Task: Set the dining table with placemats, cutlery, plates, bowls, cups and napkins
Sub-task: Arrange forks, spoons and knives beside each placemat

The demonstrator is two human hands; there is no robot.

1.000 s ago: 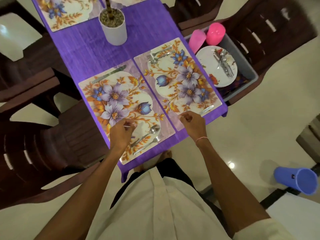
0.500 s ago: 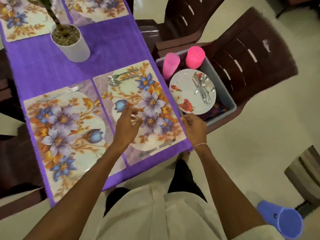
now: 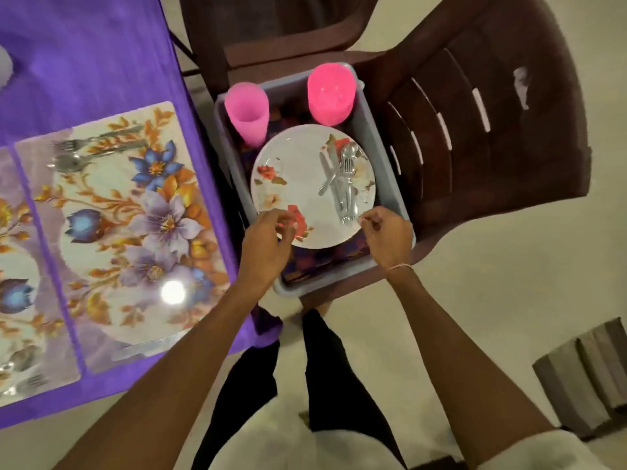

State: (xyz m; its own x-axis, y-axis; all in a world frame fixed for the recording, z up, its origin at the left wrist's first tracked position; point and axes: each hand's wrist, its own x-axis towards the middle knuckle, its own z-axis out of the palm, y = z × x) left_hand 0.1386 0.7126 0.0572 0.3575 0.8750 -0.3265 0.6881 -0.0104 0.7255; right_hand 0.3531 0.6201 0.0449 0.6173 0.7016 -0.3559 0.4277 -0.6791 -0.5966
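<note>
A white floral plate (image 3: 298,184) lies in a grey bin (image 3: 390,184) on a brown chair, with a knife, forks and a spoon (image 3: 342,178) piled on its right side. Two pink cups (image 3: 246,113) (image 3: 330,93) stand at the bin's far end. My left hand (image 3: 268,239) hovers over the plate's near-left rim with loosely curled fingers that hold nothing. By the near-right rim, just below the cutlery handles, my right hand (image 3: 386,235) is also loosely curled and holds nothing. A floral placemat (image 3: 129,215) on the purple table carries a fork and spoon (image 3: 84,150).
The brown chair (image 3: 492,130) holds the bin beside the table's right edge; a second chair (image 3: 271,25) stands behind it. Dark patterned cloth (image 3: 322,262) lies under the plate. Another placemat (image 3: 20,300) with cutlery is at the left. A grey stool (image 3: 590,371) stands on the floor.
Both hands left the placemats and moved right to the bin, now at the plate's near rim. The view swung right with them.
</note>
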